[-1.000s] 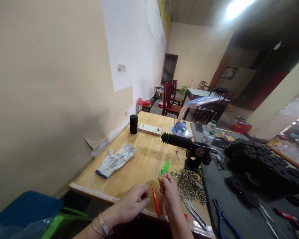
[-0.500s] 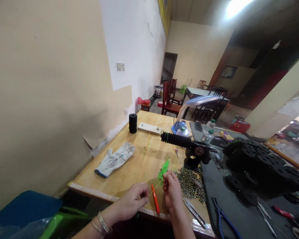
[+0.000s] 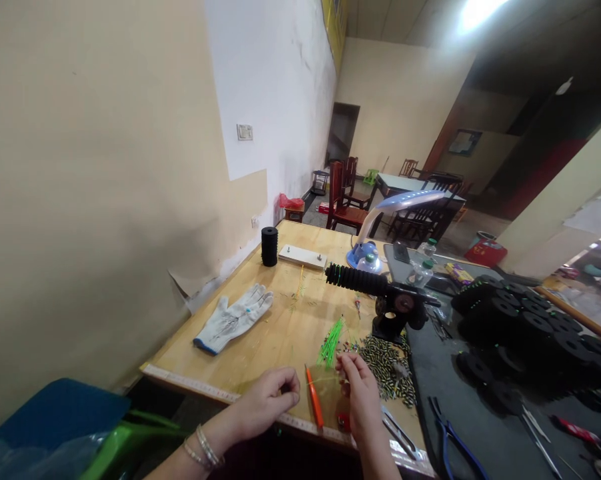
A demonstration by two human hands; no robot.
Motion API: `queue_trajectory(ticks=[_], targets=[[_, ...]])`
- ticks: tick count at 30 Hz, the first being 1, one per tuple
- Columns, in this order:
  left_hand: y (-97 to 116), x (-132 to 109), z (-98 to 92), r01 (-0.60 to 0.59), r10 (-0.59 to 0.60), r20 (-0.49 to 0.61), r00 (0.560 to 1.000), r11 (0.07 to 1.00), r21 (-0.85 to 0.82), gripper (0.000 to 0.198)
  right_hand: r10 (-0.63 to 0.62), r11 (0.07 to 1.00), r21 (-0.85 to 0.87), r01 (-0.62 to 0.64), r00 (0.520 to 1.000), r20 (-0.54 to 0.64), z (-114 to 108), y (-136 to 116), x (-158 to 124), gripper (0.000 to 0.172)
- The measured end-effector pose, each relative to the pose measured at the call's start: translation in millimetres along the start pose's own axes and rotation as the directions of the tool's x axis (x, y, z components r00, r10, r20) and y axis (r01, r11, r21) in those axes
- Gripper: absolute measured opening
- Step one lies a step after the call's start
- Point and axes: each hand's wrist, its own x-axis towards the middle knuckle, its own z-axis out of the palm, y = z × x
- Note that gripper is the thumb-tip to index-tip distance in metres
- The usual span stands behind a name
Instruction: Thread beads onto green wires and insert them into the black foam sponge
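Observation:
My left hand [image 3: 270, 400] is closed in a pinch at the near edge of the wooden table. A thin yellow-green line [image 3: 324, 381] stretches from its fingertips to my right hand [image 3: 359, 390], whose fingers are also pinched together. Anything else in the right fingertips is too small to make out. Below the line lies an orange pen-like tool [image 3: 313, 398]. Just beyond the right hand is a bundle of bright green strands [image 3: 332, 341]. A heap of small dark-and-gold metal pieces [image 3: 388, 370] spreads beside that hand. A red object [image 3: 344, 421] shows partly next to the right wrist.
A white work glove [image 3: 234, 319] lies at left. Behind stand a black ribbed spool [image 3: 269, 247], a white board with two pegs [image 3: 303, 257] and a blue desk lamp [image 3: 364, 255]. A black winding device [image 3: 398, 307], blue-handled pliers [image 3: 450, 437] and piled black spools [image 3: 525, 320] occupy the right.
My right hand has moved right and slightly nearer, widening the gap between the hands. The red object by its wrist has come into view. My left hand stays nearly in place.

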Motion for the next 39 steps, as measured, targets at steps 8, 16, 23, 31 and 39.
queue_trajectory(ticks=[8, 16, 23, 31, 39], targets=[[1.3, -2.7, -1.2, -0.023, 0.022, -0.014, 1.0, 0.999, -0.045, 0.015, -0.041, 0.997, -0.062, 0.042, 0.999, 0.012, -18.7, 9.9, -16.7, 0.046], [9.1, -9.4, -1.0, -0.104, 0.105, -0.023, 0.994, 0.994, 0.041, 0.014, -0.069, 0.988, -0.125, 0.088, 0.987, 0.147, -14.8, -1.4, -28.2, 0.04], [3.7, -15.2, -0.6, -0.178, 0.181, -0.01, 0.983, 0.975, 0.135, 0.009, -0.041, 0.988, -0.136, 0.069, 0.979, 0.2, -10.9, -4.9, -35.1, 0.03], [2.4, -16.6, -1.2, -0.187, 0.186, 0.016, 0.982, 0.975, 0.118, 0.007, -0.48, 0.595, -0.548, 0.588, 0.807, 0.344, -21.8, 0.1, -29.2, 0.012], [10.0, -13.2, 2.4, -0.202, 0.2, 0.024, 0.979, 0.976, 0.085, 0.007, -0.69, 0.106, -0.639, 0.762, 0.519, 0.504, -28.5, -3.6, -16.7, 0.012]])
